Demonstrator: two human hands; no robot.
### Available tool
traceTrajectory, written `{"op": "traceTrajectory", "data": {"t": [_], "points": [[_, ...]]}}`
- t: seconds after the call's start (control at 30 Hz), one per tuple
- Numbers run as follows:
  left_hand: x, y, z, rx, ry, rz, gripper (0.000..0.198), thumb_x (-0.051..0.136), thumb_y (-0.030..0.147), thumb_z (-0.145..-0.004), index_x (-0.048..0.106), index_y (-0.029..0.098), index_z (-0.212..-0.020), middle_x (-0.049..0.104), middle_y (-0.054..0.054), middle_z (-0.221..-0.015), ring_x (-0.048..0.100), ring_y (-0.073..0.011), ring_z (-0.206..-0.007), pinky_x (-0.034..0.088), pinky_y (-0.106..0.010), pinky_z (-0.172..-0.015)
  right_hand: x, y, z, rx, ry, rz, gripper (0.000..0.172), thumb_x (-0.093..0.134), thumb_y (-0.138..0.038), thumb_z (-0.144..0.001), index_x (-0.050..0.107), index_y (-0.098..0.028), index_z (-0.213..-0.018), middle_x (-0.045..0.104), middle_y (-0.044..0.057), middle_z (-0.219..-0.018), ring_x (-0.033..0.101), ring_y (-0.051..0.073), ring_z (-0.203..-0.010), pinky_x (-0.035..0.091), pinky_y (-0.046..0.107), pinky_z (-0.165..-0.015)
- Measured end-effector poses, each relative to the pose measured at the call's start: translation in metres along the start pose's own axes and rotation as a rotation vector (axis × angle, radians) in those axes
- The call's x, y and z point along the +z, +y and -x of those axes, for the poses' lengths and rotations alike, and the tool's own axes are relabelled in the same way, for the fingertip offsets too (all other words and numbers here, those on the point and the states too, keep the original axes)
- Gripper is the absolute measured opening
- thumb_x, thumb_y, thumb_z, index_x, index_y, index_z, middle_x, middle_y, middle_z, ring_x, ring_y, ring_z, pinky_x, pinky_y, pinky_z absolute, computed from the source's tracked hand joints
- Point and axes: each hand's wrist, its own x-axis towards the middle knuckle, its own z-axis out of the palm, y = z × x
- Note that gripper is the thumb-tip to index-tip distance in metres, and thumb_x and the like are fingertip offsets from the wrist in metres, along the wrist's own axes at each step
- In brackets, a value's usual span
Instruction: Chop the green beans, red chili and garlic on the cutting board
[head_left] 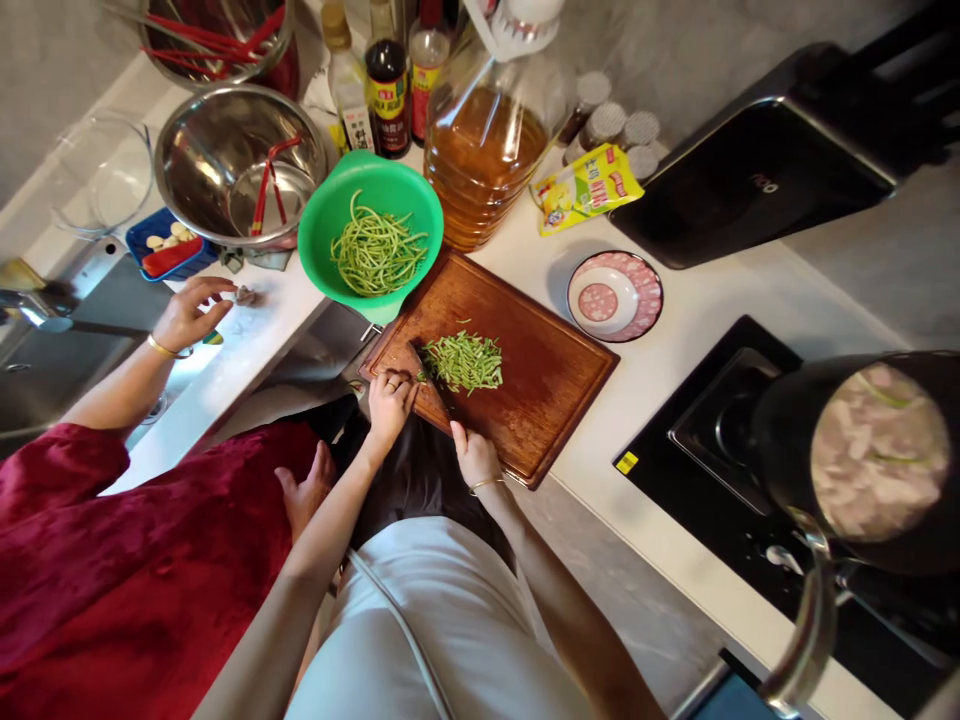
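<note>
A brown wooden cutting board (540,370) lies in front of me, with a heap of short-cut green stems (469,360) near its middle. My right hand (476,455) is closed around the handle of a kitchen knife (429,378), whose blade slants across the board, left of the heap. At the board's left end, the curled fingers of my left hand (391,408) press on green stems beside the blade; only small bits show. Beyond the board's far left corner, a green colander (315,250) holds long uncut stems (379,250).
At left, a co-worker in a red top reaches a hand (196,315) over the counter. A steel bowl (176,165), bottles and an oil jug (484,150) stand behind. Right are small dishes (637,300), a knife block (750,180) and a pot of meat (780,430) on the stove.
</note>
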Motion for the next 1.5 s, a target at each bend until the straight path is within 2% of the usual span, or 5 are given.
{"op": "traceTrajectory", "data": {"t": [0.47,0.57,0.73,0.83,1.5], "points": [[0.015,0.061,-0.114,-0.096,-0.191,-0.001,0.068,0.004,0.05,-0.094,0.068,0.027,-0.099,0.069,-0.006,-0.086,0.064,-0.0283,-0.096,0.044,-0.059,-0.085,-0.016,0.023,0.021,-0.102,0.031,-0.11,0.064,0.017,-0.052,-0.095,0.069,-0.017,-0.083,0.07,0.01,-0.069,0.066,0.02,-0.07,0.04,0.024,-0.062],[0.09,0.115,-0.092,-0.002,-0.148,-0.049,0.038,0.031,0.045,-0.093,0.063,0.028,-0.104,0.065,-0.005,-0.095,0.06,-0.027,-0.103,0.042,-0.055,-0.086,-0.015,0.02,0.024,-0.13,0.035,-0.033,0.057,0.021,-0.048,-0.096,0.069,-0.016,-0.093,0.072,0.012,-0.084,0.067,0.021,-0.08,0.041,0.024,-0.065],[0.258,0.176,0.066,-0.063,0.15,-0.213,0.023,0.051,0.043,-0.083,0.063,0.023,-0.084,0.061,-0.011,-0.096,0.051,-0.0303,-0.106,0.034,-0.054,-0.091,-0.01,0.011,0.017,-0.034,-0.016,0.083,0.056,0.024,-0.051,-0.095,0.069,-0.016,-0.094,0.072,0.014,-0.085,0.068,0.023,-0.08,0.041,0.025,-0.066],[0.299,0.177,0.114,-0.068,0.142,-0.231,0.021,0.052,0.04,-0.083,0.063,0.022,-0.081,0.061,-0.012,-0.094,0.05,-0.03,-0.103,0.03,-0.054,-0.094,-0.005,0.006,0.008,-0.012,-0.015,0.083,0.058,0.022,-0.052,-0.095,0.069,-0.018,-0.095,0.072,0.013,-0.086,0.068,0.023,-0.08,0.041,0.026,-0.066],[0.302,0.164,0.109,-0.068,0.207,-0.242,0.025,0.047,0.039,-0.088,0.063,0.021,-0.096,0.061,-0.012,-0.098,0.046,-0.0313,-0.106,0.024,-0.054,-0.096,-0.004,0.015,0.01,-0.067,0.003,-0.06,0.058,0.022,-0.052,-0.095,0.067,-0.018,-0.084,0.071,0.012,-0.079,0.067,0.021,-0.076,0.042,0.025,-0.064]]}}
